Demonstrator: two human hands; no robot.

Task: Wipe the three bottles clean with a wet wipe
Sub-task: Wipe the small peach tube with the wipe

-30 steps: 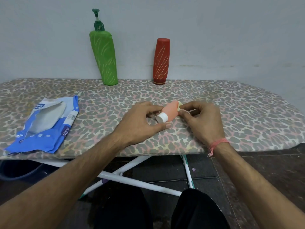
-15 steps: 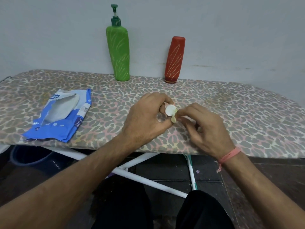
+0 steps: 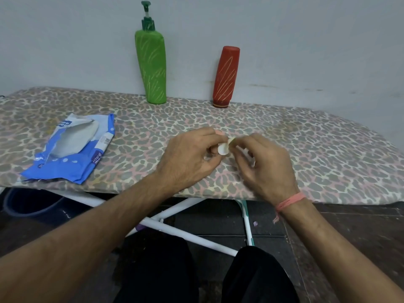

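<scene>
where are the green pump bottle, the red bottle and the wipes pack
green pump bottle [image 3: 151,68], head view, middle of its body
red bottle [image 3: 226,76], head view, middle of its body
wipes pack [image 3: 72,153], head view, its blue front

Both hands [image 3: 225,158] meet (fingers [image 3: 215,136] curled) mid-front.

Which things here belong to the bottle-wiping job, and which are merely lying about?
Job: small orange bottle in left hand; wipe pinched by right hand; green pump bottle; red bottle; wipes pack.
Lying about: dark tub under the ironing board.
</scene>
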